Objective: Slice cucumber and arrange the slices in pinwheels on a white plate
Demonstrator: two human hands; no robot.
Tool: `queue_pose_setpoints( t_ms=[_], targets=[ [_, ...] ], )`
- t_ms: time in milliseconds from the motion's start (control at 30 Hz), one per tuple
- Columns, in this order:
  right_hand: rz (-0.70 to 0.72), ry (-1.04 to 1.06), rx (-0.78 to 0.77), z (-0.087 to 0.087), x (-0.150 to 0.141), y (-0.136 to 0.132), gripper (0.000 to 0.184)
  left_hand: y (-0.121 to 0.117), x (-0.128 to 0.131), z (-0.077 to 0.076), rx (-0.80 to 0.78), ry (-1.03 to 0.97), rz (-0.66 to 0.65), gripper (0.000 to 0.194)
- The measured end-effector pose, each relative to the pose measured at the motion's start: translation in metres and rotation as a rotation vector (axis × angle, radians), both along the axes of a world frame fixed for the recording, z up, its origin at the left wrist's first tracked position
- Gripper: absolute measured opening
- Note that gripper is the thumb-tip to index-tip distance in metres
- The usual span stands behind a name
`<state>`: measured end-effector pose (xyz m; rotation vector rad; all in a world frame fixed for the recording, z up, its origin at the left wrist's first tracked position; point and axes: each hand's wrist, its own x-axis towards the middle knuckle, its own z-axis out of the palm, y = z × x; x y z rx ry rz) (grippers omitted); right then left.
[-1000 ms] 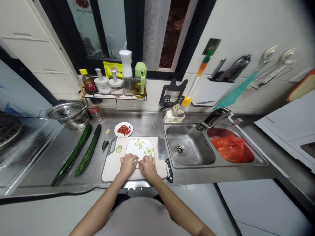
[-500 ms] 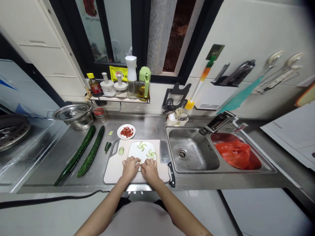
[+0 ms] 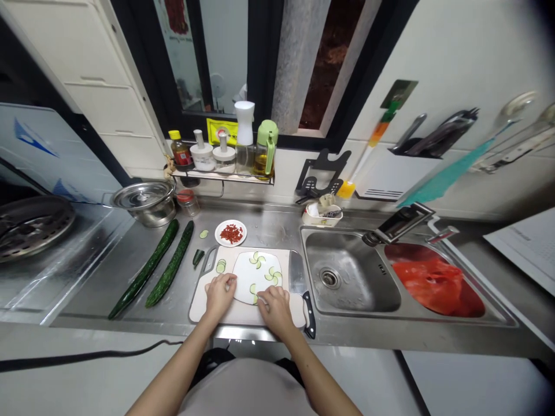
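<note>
A white plate (image 3: 245, 271) lies on the cutting board (image 3: 202, 297). Thin cucumber slices form two pinwheels, one at the back of the plate (image 3: 257, 260) and one at its right (image 3: 273, 275). More cucumber slices (image 3: 254, 290) lie near its front edge. There my right hand (image 3: 276, 305) pinches at a cucumber slice with its fingertips. My left hand (image 3: 220, 293) is at the plate's left edge, thumb and fingers pressed together; anything between them is too small to make out. A short stack of cucumber rounds (image 3: 221, 266) sits on the board behind my left hand.
Two whole cucumbers (image 3: 170, 264) and a cucumber end (image 3: 198, 257) lie left of the board. Behind it stands a small dish (image 3: 219, 230) of red bits. A knife (image 3: 309, 315) rests along the board's right side, beside the sink (image 3: 351, 274). A lidded pot (image 3: 151, 211) stands back left.
My hands have moved apart from the plate's front edge, the left one to its left edge, the right one slightly right. Cucumber slices between them now show. The view has shifted.
</note>
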<state>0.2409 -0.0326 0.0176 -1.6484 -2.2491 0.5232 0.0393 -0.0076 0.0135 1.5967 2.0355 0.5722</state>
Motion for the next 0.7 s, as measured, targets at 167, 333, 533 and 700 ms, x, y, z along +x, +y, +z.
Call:
queue_pose_setpoints(
  t_ms=[167,333,533,700],
  targets=[
    [-0.056,0.048,0.010,0.002,0.011,-0.004,0.023,0.005,-0.025,0.001,-0.021,0.072,0.132,0.024],
    [-0.096,0.110,0.018,0.004,0.020,-0.005,0.023,0.015,-0.036,-0.005,-0.043,0.123,0.252,0.033],
    [-0.093,0.088,0.050,0.009,0.021,-0.005,0.024,0.030,-0.034,-0.012,-0.083,0.207,0.293,0.035],
    [-0.080,0.056,0.072,0.018,0.022,-0.004,0.023,0.034,-0.038,-0.015,-0.084,0.254,0.292,0.034]
  ],
)
